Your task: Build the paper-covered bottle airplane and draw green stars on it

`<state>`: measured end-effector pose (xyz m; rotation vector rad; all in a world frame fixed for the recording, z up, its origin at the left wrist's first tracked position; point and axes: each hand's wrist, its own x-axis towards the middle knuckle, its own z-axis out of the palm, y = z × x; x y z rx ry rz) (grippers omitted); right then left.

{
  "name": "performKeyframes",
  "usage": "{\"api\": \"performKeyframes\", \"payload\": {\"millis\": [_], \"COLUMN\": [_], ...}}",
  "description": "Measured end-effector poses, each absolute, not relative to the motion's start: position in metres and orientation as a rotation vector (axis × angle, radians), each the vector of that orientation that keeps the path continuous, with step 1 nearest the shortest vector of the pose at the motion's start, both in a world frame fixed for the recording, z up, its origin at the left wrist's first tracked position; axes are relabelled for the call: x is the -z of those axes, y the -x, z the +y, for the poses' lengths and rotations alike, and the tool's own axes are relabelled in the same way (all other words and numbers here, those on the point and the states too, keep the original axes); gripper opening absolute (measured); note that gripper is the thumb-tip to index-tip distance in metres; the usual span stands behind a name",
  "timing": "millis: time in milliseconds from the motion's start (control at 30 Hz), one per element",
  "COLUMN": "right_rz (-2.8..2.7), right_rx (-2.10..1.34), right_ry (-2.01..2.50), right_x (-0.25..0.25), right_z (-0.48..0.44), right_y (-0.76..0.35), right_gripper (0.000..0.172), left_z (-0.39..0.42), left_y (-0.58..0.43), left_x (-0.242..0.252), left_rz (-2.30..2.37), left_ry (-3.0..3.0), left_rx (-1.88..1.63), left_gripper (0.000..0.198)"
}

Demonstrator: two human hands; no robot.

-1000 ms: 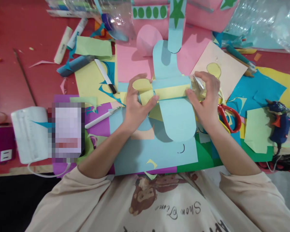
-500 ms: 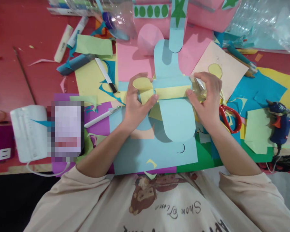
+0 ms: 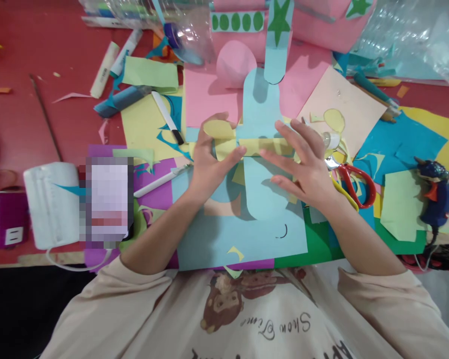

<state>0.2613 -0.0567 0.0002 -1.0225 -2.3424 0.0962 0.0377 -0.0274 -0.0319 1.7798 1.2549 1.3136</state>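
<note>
A light blue paper shape [image 3: 262, 112] with rounded ends lies on the table, and a yellow paper strip [image 3: 264, 145] runs across it. My left hand [image 3: 209, 164] is closed around the strip's left end, thumb on top, with a yellow oval piece [image 3: 217, 128] above its fingers. With fingers spread, my right hand [image 3: 301, 159] lies flat over the strip's right part and the blue shape. A small clear glue bottle [image 3: 327, 139] lies just right of that hand.
Red-handled scissors [image 3: 353, 182] lie right of my right hand, a blue glue gun [image 3: 436, 187] farther right. Coloured paper sheets and scraps cover the red table [image 3: 30, 114]. A white marker [image 3: 159, 180], a craft knife [image 3: 166, 117], a glue stick [image 3: 104, 70], a white mask [image 3: 50, 204] and plastic wrap [image 3: 415, 35] lie around.
My right hand let go of the small clear bottle, which now lies beside it, and moved left to spread flat on the strip. The left hand kept its grip.
</note>
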Motion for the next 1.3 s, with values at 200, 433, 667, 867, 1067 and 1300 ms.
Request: {"api": "performKeyframes", "payload": {"millis": [200, 433, 667, 867, 1067, 1300], "right_rz": [-2.381, -2.305, -2.191, -2.378, -2.462, -2.272], "right_rx": [-0.121, -0.037, 0.084, -0.025, 0.000, 0.147], "right_ry": [1.127, 1.123, 1.139, 0.996, 0.902, 0.991], "right_x": [0.001, -0.002, -0.001, 0.002, -0.001, -0.008], "right_z": [-0.062, -0.059, -0.057, -0.061, -0.062, -0.057], "right_y": [-0.252, -0.257, -0.273, -0.258, -0.251, -0.273], "right_gripper": [0.057, 0.041, 0.028, 0.046, 0.052, 0.026], "left_z": [-0.026, -0.027, -0.028, -0.028, -0.028, -0.026], "left_y": [-0.039, -0.040, -0.038, -0.040, -0.041, -0.038], "left_x": [0.032, 0.030, 0.032, 0.027, 0.027, 0.032], "left_rz": [1.269, 1.318, 1.310, 1.316, 1.320, 1.291], "left_ry": [-1.830, -1.822, -1.848, -1.819, -1.821, -1.816], "left_rx": [-1.335, -1.278, -1.297, -1.265, -1.294, -1.277], "left_gripper": [0.041, 0.040, 0.041, 0.041, 0.040, 0.041]}}
